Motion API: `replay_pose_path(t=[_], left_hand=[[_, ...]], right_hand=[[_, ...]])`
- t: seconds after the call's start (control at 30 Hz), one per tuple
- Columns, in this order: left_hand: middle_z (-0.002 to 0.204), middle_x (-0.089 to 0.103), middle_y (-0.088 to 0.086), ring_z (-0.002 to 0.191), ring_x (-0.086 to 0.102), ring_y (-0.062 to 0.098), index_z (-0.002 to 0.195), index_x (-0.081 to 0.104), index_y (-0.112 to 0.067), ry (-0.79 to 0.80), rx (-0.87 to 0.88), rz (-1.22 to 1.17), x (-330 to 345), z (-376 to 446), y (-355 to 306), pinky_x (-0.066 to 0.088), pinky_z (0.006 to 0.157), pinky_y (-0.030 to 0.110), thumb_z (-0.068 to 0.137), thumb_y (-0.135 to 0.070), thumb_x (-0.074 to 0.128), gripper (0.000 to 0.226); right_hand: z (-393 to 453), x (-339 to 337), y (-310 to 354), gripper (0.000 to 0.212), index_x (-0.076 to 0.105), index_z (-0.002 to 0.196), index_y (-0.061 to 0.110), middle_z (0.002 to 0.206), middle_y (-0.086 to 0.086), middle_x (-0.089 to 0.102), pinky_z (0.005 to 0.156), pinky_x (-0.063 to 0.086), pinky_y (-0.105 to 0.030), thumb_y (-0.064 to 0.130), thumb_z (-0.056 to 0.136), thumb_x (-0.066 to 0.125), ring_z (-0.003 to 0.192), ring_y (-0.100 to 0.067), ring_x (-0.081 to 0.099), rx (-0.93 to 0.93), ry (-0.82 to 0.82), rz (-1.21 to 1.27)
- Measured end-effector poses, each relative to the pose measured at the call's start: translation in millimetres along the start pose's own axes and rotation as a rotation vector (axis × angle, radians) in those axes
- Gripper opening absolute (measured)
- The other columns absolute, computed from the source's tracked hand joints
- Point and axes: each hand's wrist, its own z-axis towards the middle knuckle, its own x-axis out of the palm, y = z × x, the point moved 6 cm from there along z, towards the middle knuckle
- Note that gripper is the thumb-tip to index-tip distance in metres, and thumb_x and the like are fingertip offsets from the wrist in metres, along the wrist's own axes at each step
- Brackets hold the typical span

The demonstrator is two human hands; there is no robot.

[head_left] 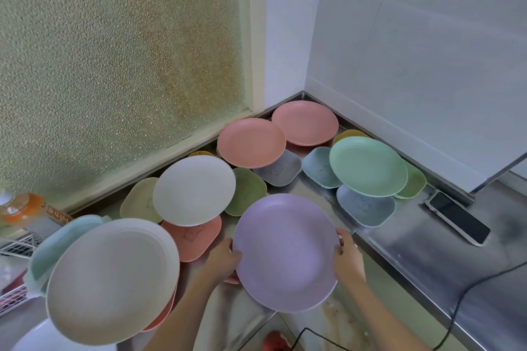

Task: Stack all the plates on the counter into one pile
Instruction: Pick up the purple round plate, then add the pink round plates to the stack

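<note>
I pinch the purple plate [286,251] at opposite rims with left hand [221,261] and right hand [348,261], keeping it level toward one pile.

Bystanders around a steel kitchen corner

A black smartphone in a pale case [458,218] lies flat on the steel counter at the right, near the white tiled wall [427,45]. A thin black cable [467,288] trails over the near right edge. A frosted, pebbled glass window [114,65] fills the far left; an orange-capped bottle [21,208] stands at the left edge. A red shoe [275,342] shows on the floor below.
</note>
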Motion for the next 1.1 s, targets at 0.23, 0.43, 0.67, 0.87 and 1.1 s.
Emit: replay_pose_path(t=[0.23,0.43,0.67,0.87,1.1], left_hand=[[0.092,0.061,0.001,0.086,0.062,0.027,0.106,0.048,-0.025,-0.123,0.193,0.028,-7,-3,-25,0.053,0.062,0.029,0.096,-0.022,0.045,0.011],[0.122,0.059,0.015,0.098,0.062,0.028,0.132,0.045,-0.017,-0.161,0.176,-0.121,-21,-8,-28,0.058,0.072,0.044,0.095,-0.017,0.046,0.036],[0.102,0.067,0.005,0.096,0.065,0.029,0.105,0.059,-0.024,-0.271,0.235,-0.169,-42,6,-54,0.059,0.07,0.043,0.077,-0.041,0.044,0.036],[0.093,0.068,0.009,0.074,0.064,0.024,0.103,0.06,-0.017,-0.397,0.11,-0.286,-34,26,-70,0.049,0.051,0.029,0.072,-0.035,0.042,0.04],[0.076,0.06,0.008,0.056,0.056,0.019,0.093,0.057,-0.014,-0.52,0.004,-0.415,-11,33,-67,0.041,0.035,0.02,0.089,-0.022,0.045,0.014]], right_hand=[[12,-11,29,0.036,0.05,0.124,0.021,0.099,-0.006,0.064,0.071,0.041,-0.032,0.011,0.094,0.033,0.087,-0.027,0.057,-0.067,-0.079,0.039],[48,-18,79,0.026,0.054,0.114,0.021,0.093,-0.003,0.064,0.066,0.044,-0.031,0.025,0.097,0.035,0.08,-0.022,0.058,-0.207,-0.086,-0.002],[153,-37,149,0.026,0.055,0.116,0.007,0.106,-0.02,0.063,0.073,0.038,-0.036,0.012,0.096,0.039,0.094,-0.04,0.056,-0.372,-0.124,-0.182],[245,-10,163,0.031,0.049,0.124,0.01,0.115,-0.016,0.06,0.084,0.041,-0.039,0.014,0.095,0.038,0.105,-0.039,0.054,-0.462,0.144,-0.492],[284,32,173,0.024,0.051,0.116,0.012,0.11,-0.012,0.062,0.088,0.044,-0.038,0.02,0.095,0.042,0.101,-0.031,0.059,-0.616,0.315,-0.825]])
